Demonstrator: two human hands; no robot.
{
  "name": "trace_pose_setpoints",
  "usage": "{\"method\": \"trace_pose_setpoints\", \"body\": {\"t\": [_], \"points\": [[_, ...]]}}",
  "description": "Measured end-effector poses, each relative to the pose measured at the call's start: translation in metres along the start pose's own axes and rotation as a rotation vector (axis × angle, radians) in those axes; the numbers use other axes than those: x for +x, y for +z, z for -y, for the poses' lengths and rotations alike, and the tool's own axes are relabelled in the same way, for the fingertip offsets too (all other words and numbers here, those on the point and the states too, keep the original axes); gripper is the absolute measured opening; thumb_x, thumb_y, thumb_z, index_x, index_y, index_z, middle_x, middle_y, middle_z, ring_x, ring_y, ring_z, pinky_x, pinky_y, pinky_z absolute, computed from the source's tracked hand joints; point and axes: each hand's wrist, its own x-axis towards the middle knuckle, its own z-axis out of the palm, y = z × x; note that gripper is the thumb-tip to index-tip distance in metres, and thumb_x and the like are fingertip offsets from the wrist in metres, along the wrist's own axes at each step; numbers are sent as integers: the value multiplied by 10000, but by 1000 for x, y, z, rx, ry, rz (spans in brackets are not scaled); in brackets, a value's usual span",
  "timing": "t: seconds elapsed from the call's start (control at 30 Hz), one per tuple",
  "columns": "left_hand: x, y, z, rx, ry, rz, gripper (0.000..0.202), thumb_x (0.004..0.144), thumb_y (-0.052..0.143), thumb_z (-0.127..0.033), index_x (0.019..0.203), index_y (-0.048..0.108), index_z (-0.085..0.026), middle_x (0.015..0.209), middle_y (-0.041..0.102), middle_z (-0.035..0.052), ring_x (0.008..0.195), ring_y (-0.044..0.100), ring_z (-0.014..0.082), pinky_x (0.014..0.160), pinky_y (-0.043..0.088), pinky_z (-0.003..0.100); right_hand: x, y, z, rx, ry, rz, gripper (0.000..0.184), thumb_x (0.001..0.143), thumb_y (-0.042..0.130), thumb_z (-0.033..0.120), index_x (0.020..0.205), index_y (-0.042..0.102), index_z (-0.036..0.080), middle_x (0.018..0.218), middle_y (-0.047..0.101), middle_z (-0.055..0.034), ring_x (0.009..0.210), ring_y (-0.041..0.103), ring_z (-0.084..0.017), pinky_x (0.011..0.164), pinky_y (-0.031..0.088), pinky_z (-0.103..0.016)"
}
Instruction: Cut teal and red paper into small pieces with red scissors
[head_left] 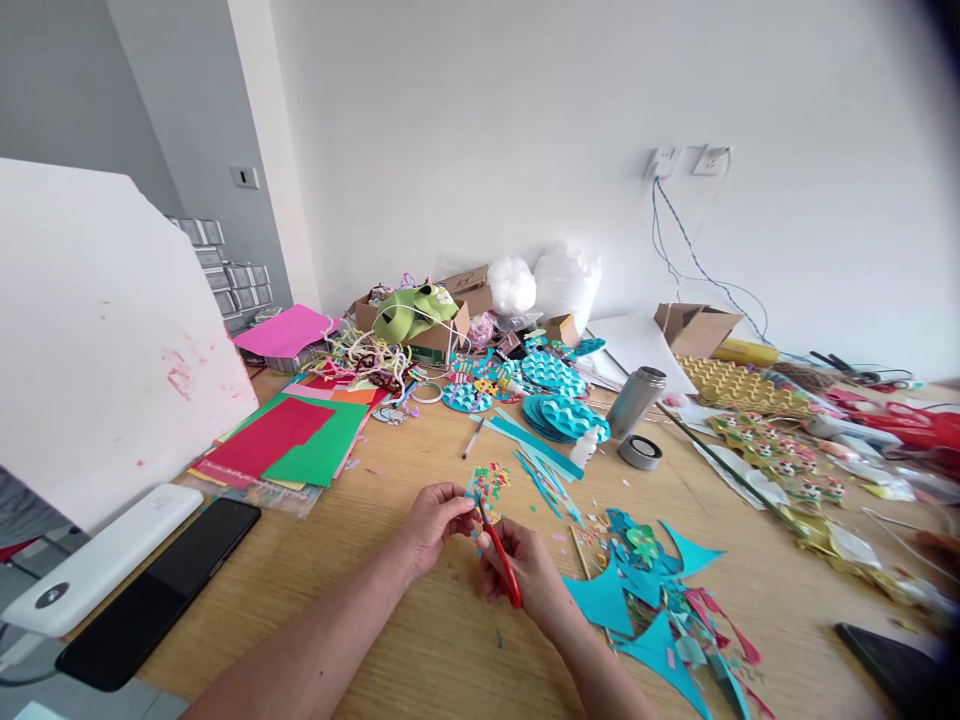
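My right hand (511, 562) is closed around the red handles of a pair of scissors (501, 560), whose blades point away from me toward my left fingertips. My left hand (444, 515) pinches something small at the blade tips; it is too small and covered to make out. Just beyond both hands lies a patch of tiny red, yellow and green paper pieces (492, 480). Thin blue paper strips (546, 482) lie to the right of it. Blue paper offcuts (664, 650) with scraps among them are heaped right of my right hand.
Coloured paper sheets (300, 440), a black phone (161, 590) and a white power bank (105, 560) lie on the left. Farther back stand a small white bottle (584, 448), a grey metal flask (636, 402) and a tape roll (640, 452). Blue wavy discs (562, 417) are stacked near them.
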Motion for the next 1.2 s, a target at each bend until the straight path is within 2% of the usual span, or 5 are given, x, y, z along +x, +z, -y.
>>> {"method": "trace_pose_setpoints", "body": {"t": [0.47,0.87,1.2], "points": [[1,-1,2,-1,5,15,137,643,692,-230,688,636,-114,629,635,31,532,530,93,551,394,228,-1,1,1,-16,-12,-1,441,671,611,585,659,396,200,466,533,59,366,530,-110,364,395,-204],[0,0,1,-6,4,15,144,638,694,-231,688,628,-112,629,629,29,524,524,86,539,394,220,0,2,-1,28,-6,-5,424,674,636,542,650,389,199,456,527,70,336,517,-91,332,380,-180],[1,-1,0,-26,16,-53,156,620,708,-230,682,615,-121,612,620,13,520,524,81,536,391,217,0,2,-2,0,5,11,428,680,623,553,647,382,202,436,526,65,337,522,-102,329,370,-182]]}}
